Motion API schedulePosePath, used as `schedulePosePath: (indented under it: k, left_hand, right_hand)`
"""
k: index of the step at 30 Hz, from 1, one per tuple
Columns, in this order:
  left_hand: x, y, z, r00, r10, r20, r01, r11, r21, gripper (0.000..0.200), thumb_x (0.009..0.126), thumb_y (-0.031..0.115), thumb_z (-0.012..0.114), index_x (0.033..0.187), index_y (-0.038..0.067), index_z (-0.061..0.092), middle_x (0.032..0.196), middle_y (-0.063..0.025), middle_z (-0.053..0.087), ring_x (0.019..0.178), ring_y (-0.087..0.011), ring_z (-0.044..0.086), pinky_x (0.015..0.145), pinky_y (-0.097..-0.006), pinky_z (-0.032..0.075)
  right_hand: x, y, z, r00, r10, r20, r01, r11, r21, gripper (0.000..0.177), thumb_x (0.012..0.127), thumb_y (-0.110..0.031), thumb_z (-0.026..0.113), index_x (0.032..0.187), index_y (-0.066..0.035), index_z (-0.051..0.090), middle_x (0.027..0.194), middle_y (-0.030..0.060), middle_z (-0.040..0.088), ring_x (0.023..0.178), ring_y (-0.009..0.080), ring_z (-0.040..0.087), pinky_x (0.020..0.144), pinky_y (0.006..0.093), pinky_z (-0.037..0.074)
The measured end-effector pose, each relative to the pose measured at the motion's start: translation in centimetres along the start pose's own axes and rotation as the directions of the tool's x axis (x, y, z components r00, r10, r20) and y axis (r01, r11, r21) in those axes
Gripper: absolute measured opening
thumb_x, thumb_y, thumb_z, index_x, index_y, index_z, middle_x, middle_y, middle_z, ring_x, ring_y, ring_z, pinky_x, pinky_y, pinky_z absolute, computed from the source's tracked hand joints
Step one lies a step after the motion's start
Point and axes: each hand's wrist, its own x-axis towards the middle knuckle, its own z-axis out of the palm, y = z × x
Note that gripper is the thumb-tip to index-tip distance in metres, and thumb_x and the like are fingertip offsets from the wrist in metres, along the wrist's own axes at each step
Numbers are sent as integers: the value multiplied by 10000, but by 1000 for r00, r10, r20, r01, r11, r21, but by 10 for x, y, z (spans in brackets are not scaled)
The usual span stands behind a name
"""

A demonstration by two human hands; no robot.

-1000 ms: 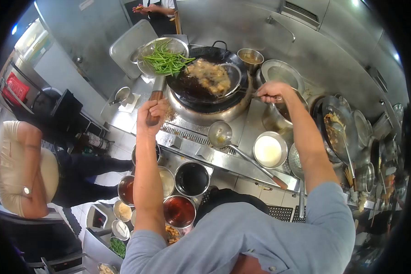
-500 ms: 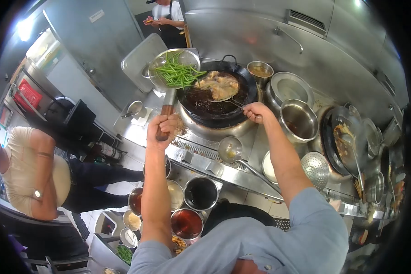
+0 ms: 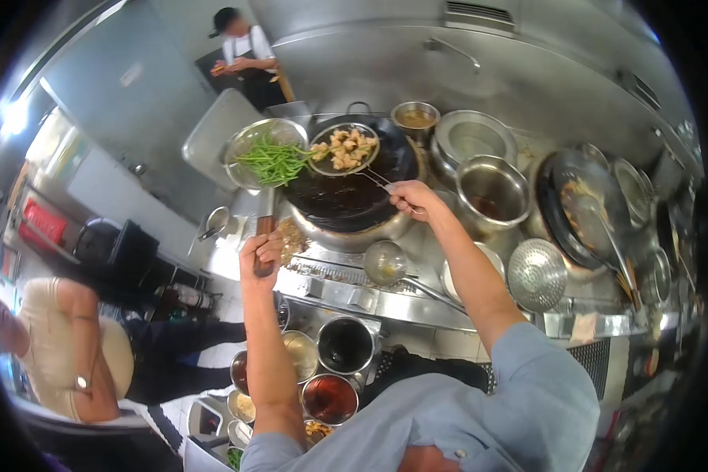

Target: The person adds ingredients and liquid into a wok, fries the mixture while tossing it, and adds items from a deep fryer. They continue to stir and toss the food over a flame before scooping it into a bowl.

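My left hand [image 3: 261,252] is closed around the wooden handle of a large strainer [image 3: 230,164], which holds a heap of green beans [image 3: 272,162] at the wok's left edge. A round wire skimmer [image 3: 376,146] hangs over the dark oil [image 3: 342,197], full of golden fried chunks [image 3: 344,149]. Its thin wire handle is gripped by my right hand [image 3: 414,200]. Some beans reach over toward the skimmer's rim. Below both is a black wok [image 3: 405,161] on a steel burner ring.
A ladle [image 3: 385,263] lies on the counter before the wok. Steel pots [image 3: 492,189] and a second wok [image 3: 586,197] stand to the right, near a perforated skimmer [image 3: 536,275]. Sauce containers [image 3: 330,398] sit below. One person [image 3: 75,346] stands left, another [image 3: 246,59] behind.
My right hand has lifted the wire skimmer with the fried chunks out of the bubbling oil. The bubbling has died down. The head view has shifted; my left hand keeps its hold on the strainer.
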Motion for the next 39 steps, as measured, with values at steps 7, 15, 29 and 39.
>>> schedulePosePath:
  k: [7,15,29,39]
  left_hand:
    - [23,-61,8,992,-76,101,77,997,-2,427,888,-13,422,1288,-129,330,907,-120,406,631,-110,439,508,-237,429]
    - [64,-199,19,915,-340,218,347,938,9,463,887,-9,440,1333,-93,347,934,-123,432,614,-82,432,475,-204,422]
    - [107,-375,-39,913,-409,-8,393,872,291,350,946,192,491,1242,6,463,1144,-260,539,846,-185,619,741,-294,566]
    - [90,-408,-69,932,-334,-144,364,858,363,837,907,554,483,1429,-22,171,1430,-311,312,1296,-412,404,996,-543,423]
  right_hand:
    - [-169,-47,-25,984,-140,-112,133,989,-64,85,926,-120,531,888,-44,535,657,27,538,435,67,452,332,210,316]
    - [-341,-24,-61,911,-155,-382,84,977,-195,226,897,-114,525,1081,15,551,651,17,516,404,70,434,301,220,294]
    - [-397,78,-133,915,-141,-378,278,899,338,695,958,-512,446,1394,19,342,1002,195,671,669,186,665,553,245,555]
    - [-593,200,-212,786,-115,-608,240,962,127,590,972,-435,481,1358,7,423,949,158,666,733,181,664,611,284,539]
